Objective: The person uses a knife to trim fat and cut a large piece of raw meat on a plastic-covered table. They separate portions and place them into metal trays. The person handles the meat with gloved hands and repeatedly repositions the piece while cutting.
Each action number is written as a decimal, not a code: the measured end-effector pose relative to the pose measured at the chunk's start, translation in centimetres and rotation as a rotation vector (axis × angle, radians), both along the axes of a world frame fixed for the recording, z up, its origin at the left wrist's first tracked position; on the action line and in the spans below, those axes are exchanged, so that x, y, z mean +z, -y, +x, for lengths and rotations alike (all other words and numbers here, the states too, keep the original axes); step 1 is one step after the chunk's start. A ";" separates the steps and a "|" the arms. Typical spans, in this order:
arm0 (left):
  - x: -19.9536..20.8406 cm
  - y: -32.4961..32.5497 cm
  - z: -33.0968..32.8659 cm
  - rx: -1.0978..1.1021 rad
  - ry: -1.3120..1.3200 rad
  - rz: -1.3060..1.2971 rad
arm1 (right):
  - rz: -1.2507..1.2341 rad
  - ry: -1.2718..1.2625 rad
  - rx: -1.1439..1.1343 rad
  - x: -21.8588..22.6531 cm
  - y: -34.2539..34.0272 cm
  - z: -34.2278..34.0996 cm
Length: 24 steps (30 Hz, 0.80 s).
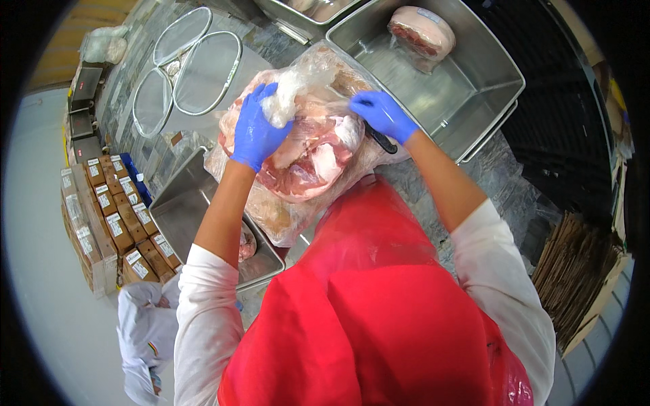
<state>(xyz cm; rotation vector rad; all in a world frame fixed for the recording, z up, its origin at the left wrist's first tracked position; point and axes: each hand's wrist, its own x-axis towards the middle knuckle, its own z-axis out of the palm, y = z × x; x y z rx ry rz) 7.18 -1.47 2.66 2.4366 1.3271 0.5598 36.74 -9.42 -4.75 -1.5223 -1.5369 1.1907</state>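
Note:
A large piece of raw meat, pink with white fat and a bone end, lies on a plastic-covered work surface in front of me. My left hand, in a blue glove, rests over the meat's left side with its fingers closed round crumpled clear plastic film. To the right, my right hand, also gloved in blue, has its fingers curled together beside the film's edge; what they pinch, if anything, is hidden. Just below that hand lies a knife, its black handle showing and its blade mostly out of sight.
At the upper right stands a deep metal tub holding a wrapped piece of meat. Another metal tub sits at the left. White-rimmed round hoops stand beyond. Stacked boxes and another person are at the left.

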 end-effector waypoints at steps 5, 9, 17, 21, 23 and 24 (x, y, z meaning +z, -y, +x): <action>-0.6 -0.7 -0.3 -0.037 -0.027 0.057 | 0.281 0.211 0.146 0.9 -11.4 -5.1; -1.0 -0.5 -1.6 0.025 0.125 -0.022 | -0.020 -0.584 -0.147 -0.5 -8.5 -4.0; 0.9 -2.1 -2.1 0.148 0.102 -0.222 | 0.053 0.784 -0.160 -8.6 9.7 -1.4; -0.7 -2.2 -3.2 0.132 0.239 -0.102 | -0.162 0.643 -0.190 -5.0 8.6 -1.8; -2.5 -3.4 -4.5 0.045 0.160 0.057 | -0.290 0.612 -0.196 -1.0 9.6 -0.9; -3.2 -3.5 -5.0 0.007 0.123 0.136 | -0.301 0.620 -0.176 0.6 11.0 0.6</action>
